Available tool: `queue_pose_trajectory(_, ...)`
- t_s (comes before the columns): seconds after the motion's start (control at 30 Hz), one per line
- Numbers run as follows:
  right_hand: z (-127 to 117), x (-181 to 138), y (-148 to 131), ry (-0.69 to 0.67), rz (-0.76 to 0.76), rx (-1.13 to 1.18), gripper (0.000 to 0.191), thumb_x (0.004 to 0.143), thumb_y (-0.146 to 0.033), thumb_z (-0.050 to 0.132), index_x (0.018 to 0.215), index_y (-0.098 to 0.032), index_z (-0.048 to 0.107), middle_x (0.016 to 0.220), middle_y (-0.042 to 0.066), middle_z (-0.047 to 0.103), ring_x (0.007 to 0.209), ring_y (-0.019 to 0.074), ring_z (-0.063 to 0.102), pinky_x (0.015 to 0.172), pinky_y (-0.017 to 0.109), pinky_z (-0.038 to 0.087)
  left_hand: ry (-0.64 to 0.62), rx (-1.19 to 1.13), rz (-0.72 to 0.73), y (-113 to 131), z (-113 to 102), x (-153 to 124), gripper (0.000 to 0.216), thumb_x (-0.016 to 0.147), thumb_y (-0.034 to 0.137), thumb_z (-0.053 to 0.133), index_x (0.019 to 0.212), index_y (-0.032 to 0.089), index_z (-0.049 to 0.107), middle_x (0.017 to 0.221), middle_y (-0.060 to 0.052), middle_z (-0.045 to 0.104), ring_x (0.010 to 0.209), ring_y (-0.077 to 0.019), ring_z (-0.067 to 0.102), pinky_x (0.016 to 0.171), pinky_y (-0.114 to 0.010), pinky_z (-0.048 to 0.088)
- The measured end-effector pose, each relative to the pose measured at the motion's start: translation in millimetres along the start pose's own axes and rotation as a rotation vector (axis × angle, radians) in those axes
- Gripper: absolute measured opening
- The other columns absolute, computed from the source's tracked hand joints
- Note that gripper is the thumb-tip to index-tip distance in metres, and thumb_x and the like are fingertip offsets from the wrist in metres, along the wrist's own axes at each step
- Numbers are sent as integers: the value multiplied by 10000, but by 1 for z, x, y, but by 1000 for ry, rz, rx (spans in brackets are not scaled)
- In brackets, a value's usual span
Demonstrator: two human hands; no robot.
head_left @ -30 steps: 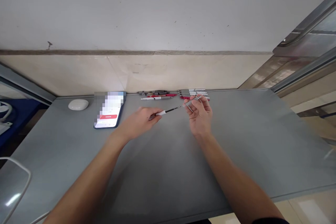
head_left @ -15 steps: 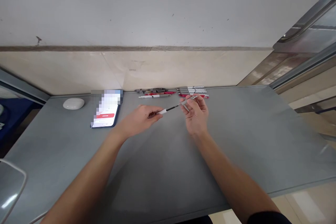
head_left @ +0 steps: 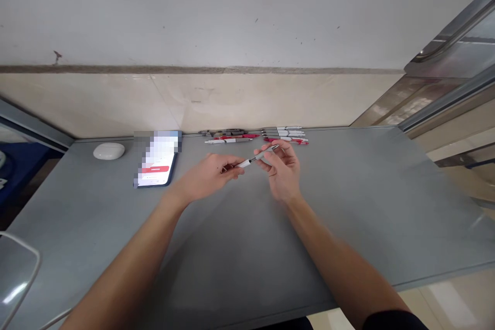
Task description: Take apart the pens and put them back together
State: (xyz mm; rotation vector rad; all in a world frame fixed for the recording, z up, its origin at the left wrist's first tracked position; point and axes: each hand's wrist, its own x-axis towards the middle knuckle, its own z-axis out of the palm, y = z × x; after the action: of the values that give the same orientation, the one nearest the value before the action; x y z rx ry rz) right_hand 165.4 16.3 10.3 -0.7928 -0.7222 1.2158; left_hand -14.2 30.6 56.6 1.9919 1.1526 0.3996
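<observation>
Grey pen part [head_left: 264,154], centre of frame, sits nearer the white pen part [head_left: 244,164] than before; my right hand [head_left: 284,172] pinches the former, my left hand [head_left: 211,178] the latter; I'd keep both aligned.

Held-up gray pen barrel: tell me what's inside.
A dark refill runs from the white pen part into the gray barrel; any length inside is covered and cannot be seen.

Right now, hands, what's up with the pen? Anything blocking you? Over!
Left hand holding white barrel. Right hand pinching grey grip. Dark part showing between them, nothing seen blocking. Other pens beyond, near wall.
</observation>
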Motion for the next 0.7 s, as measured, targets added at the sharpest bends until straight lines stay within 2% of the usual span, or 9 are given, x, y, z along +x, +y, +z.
queue_pose_trajectory(0.23, 0, -1, 3, 7, 8, 5, 197, 716, -203, 715, 877, -259, 617, 841, -52, 667, 801, 135, 703, 732, 294, 585, -16, -33, 11, 1, 3, 1, 303, 894, 434, 460, 776, 200, 611, 723, -8, 619, 687, -149, 553, 590, -252, 407)
queue_pose_trajectory(0.5, -1, -1, 4, -1, 18, -6, 198, 696, -221, 750, 819, -238, 595, 801, -51, 679, 757, 144, 711, 699, 308, 599, -40, -70, -5, 1, 4, 0, 318, 909, 442, 457, 781, 198, 615, 749, -6, 643, 686, -141, 555, 583, -249, 398)
queue_pose_trajectory(0.7, -4, 0, 3, -28, 31, -6, 165, 714, -264, 746, 827, -239, 629, 817, -46, 687, 771, 142, 712, 721, 313, 597, -56, -140, -32, -2, 5, 1, 318, 889, 471, 491, 800, 197, 626, 781, -15, 669, 744, -164, 617, 664, -268, 466)
